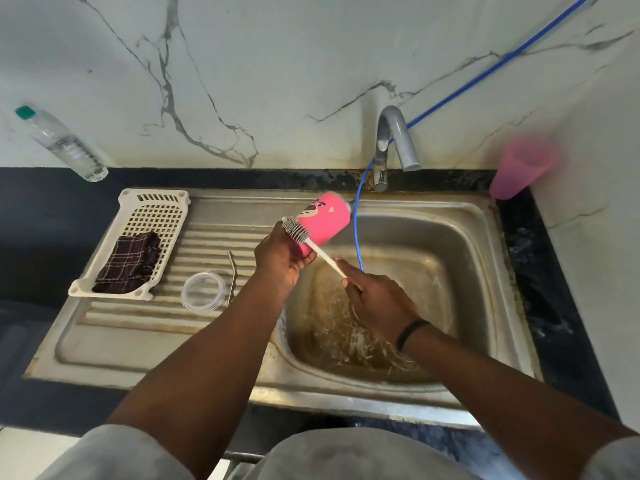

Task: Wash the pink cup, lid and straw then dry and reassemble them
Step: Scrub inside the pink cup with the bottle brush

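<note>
With the pink cup (pixel 323 221) held over the sink (pixel 478 216) in the left hand (pixel 282 259), and the right hand (pixel 375 299) pinching the brush (pixel 313 245) against its 9 o'clock wall, scrubbing was underway; the lid (pixel 203 291) likely required washing next.

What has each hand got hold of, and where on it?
The left hand grips the pink cup by its lower end. The right hand pinches the white handle, near its end, of the bottle brush, whose bristles lie against the cup.
</note>
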